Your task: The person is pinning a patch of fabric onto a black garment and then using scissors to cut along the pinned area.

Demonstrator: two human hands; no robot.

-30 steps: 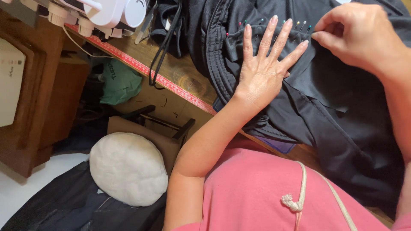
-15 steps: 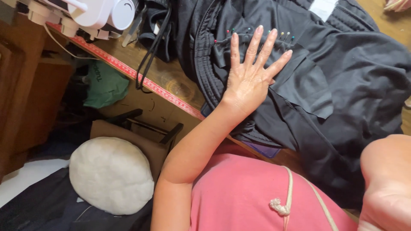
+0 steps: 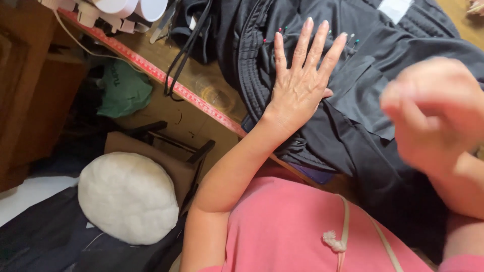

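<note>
Pressing flat — left hand [image 3: 298, 88], black garment [image 3: 373, 95] beneath

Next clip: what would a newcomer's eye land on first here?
The left hand, fingers spread, pressed flat on the dark pinned fabric garment at the centre of the wooden table. Next, the blurred right hand, raised above the garment on the right. Then the round white fluffy cushion, low on the left below the red measuring tape along the table edge.
</note>
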